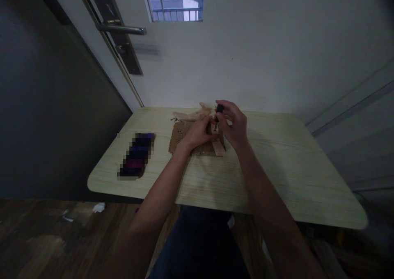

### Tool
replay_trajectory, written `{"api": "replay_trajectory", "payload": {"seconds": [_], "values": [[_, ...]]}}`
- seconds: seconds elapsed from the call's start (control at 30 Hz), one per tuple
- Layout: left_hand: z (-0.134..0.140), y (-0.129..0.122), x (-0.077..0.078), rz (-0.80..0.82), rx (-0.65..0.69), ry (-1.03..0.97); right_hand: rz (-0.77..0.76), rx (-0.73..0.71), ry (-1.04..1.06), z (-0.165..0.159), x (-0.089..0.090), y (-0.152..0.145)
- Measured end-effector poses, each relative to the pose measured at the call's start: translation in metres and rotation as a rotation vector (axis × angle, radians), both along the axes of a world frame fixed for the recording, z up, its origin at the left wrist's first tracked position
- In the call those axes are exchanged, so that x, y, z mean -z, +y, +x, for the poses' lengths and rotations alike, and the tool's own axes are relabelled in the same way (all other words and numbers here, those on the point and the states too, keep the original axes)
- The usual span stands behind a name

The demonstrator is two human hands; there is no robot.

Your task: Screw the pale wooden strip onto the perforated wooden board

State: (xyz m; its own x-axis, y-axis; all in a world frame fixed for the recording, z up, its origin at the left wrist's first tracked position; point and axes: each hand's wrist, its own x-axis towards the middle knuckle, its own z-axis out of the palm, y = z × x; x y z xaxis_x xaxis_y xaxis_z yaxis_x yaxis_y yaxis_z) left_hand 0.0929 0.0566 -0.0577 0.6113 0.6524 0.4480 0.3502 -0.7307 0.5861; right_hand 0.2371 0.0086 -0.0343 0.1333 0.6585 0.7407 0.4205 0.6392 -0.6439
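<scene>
A: What is showing nearest?

B: Dark trousers [200,242] are filling the bottom, and a pale table [292,180] is spreading beyond them.

A: What is lying on it?

B: A dark, pixelated object [137,156] is lying on the left. Further right, a piece of cardboard [177,137] is resting flat, with a strip of wood [218,148] lying along its right side.

A: And the left hand [198,133]?

B: It is reaching over the cardboard, thumb and fingers touching the strip. They are standing apart; I cannot tell whether they are clamping the wood.

A: The right hand [234,121]?

B: It is gripping a black screwdriver [219,109] between thumb and fingers, and the tool is pointing down at the strip.

A: Behind that?

B: More wood pieces [187,115] are lying by the cardboard's far edge. A white door [261,45] is rising behind, its metal door handle [129,29] sticking out at left, a small window [172,4] showing a railing [175,14] outside.
</scene>
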Motion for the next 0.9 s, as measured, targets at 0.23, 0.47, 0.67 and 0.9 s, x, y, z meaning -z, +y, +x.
{"api": "replay_trajectory", "payload": {"seconds": [0.23,0.47,0.67,0.9], "values": [[-0.0003,0.0004,0.0013,0.004,-0.005,-0.007,0.069,0.178,0.001,-0.0002,0.0043,0.0045],[-0.0004,0.0003,0.0011,0.006,0.003,-0.018,0.055,0.123,-0.109,-0.0003,-0.0033,-0.0022],[0.0002,0.0008,0.002,0.011,-0.02,-0.003,0.004,0.005,-0.015,0.0005,-0.0023,-0.0024],[0.0,0.001,0.0012,0.016,0.002,-0.014,0.034,0.137,0.017,0.0013,0.0027,0.0036]]}}
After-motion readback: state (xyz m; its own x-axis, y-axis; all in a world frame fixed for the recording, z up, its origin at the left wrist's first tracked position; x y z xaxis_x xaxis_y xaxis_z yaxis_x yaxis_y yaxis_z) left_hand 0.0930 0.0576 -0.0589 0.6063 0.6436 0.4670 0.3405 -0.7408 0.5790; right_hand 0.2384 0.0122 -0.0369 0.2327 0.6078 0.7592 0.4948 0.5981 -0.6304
